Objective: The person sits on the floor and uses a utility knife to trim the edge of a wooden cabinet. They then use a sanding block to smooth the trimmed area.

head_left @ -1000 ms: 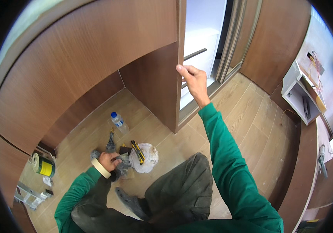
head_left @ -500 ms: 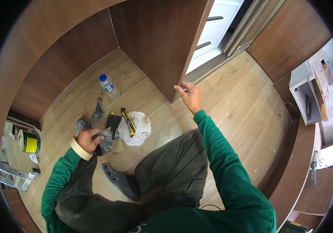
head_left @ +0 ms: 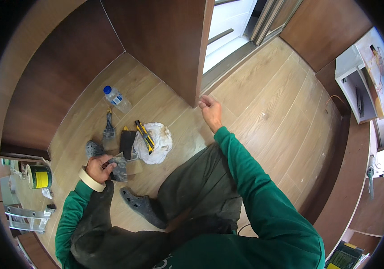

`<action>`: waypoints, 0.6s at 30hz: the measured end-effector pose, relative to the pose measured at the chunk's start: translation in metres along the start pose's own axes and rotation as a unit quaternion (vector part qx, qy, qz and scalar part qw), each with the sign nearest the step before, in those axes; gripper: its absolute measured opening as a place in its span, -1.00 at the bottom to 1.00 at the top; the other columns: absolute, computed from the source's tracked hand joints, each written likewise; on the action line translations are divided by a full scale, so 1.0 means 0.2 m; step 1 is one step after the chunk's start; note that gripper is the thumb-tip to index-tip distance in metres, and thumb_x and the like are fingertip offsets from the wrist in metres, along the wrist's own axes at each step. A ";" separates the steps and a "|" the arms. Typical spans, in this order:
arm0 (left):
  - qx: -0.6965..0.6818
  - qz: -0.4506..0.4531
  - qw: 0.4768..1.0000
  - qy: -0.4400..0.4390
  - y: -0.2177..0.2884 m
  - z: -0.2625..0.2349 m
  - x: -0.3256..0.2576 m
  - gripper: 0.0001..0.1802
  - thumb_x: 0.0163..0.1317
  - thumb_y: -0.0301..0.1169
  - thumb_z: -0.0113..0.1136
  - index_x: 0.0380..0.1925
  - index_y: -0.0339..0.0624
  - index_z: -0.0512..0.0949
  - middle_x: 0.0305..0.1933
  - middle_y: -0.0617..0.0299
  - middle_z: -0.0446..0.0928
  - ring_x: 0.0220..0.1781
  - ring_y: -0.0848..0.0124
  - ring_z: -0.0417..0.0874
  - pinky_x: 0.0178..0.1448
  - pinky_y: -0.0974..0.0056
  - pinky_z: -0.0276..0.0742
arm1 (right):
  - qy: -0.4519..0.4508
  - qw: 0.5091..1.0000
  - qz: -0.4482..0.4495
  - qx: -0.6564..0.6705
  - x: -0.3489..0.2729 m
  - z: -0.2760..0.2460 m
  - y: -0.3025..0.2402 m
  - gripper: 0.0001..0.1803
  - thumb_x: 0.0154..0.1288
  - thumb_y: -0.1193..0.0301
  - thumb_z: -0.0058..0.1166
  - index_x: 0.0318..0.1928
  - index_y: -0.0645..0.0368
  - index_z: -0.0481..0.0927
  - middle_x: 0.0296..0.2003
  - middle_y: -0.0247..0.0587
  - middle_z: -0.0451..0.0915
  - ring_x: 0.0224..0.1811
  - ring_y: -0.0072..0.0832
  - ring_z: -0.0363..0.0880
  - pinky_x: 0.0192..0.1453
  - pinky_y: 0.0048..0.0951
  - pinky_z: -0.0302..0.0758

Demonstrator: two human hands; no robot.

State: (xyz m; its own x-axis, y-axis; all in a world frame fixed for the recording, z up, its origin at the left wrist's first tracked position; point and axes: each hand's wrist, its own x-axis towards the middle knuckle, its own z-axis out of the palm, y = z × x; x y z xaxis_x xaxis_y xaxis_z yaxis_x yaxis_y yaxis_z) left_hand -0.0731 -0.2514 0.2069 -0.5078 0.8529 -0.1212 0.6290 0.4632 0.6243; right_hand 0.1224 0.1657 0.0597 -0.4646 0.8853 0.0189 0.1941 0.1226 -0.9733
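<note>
My left hand [head_left: 99,168] is closed on a flat, dark grey piece [head_left: 119,169], thin and scuffed; its exact kind is unclear. A roll of cream masking tape [head_left: 91,179] circles that wrist. My right hand [head_left: 210,112] is at the lower end of a brown wood panel's edge [head_left: 202,58], its fingers curled together; anything inside them is hidden. On the floor between my hands lie a yellow-and-black utility knife [head_left: 144,136] on a crumpled white cloth [head_left: 159,144], a dark flat piece [head_left: 127,142] and a paintbrush [head_left: 109,127].
A blue-capped water bottle [head_left: 117,99] lies beyond the brush. Farther left are a green can with a yellow label [head_left: 38,176] and a metal stepladder [head_left: 28,217]. A low brown ledge [head_left: 345,184] runs along the right, below a white open box [head_left: 355,96].
My right hand has slid slightly down along the panel's edge, its fingers more curled. My left hand keeps the grey piece. The whole view has shifted a little.
</note>
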 end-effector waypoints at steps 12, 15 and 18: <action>-0.029 -0.009 0.998 -0.052 0.09 0.02 0.08 -0.78 0.20 -0.50 0.37 -0.16 -0.36 0.67 -0.43 0.03 0.71 -0.46 0.36 0.76 -0.32 0.26 0.66 | -0.116 0.957 0.142 0.225 -0.14 0.17 0.14 -0.03 0.39 0.55 0.03 0.64 0.02 -0.24 0.01 -0.08 0.63 -0.30 -0.38 0.71 -0.28 -0.40 0.64; -0.025 -0.011 0.998 -0.056 0.06 0.03 0.03 -0.78 0.21 -0.51 0.36 -0.15 -0.36 0.67 -0.46 0.05 0.71 -0.47 0.35 0.76 -0.33 0.25 0.68 | -0.180 0.941 0.195 0.212 -0.21 0.16 -0.02 0.10 0.29 0.60 0.09 0.64 -0.06 -0.33 -0.01 -0.05 0.67 -0.33 -0.39 0.70 -0.23 -0.37 0.65; 0.035 -0.009 0.998 -0.051 -0.03 0.01 0.03 -0.76 0.20 -0.46 0.38 -0.17 -0.36 0.68 -0.47 0.06 0.70 -0.50 0.37 0.72 -0.34 0.26 0.63 | -0.166 0.977 0.002 0.133 -0.26 0.10 -0.14 0.08 0.30 0.58 0.13 0.65 -0.07 -0.26 0.06 -0.07 0.64 -0.30 -0.37 0.68 -0.11 -0.33 0.64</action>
State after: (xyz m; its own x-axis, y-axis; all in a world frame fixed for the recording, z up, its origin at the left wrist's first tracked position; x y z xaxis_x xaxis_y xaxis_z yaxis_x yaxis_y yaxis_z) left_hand -0.0787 -0.2477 0.2008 -0.4602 0.8622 -0.2119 0.6610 0.4920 0.5666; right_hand 0.1236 0.1076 0.0805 -0.7271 0.6862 -0.0182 -0.0133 -0.0407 -0.9991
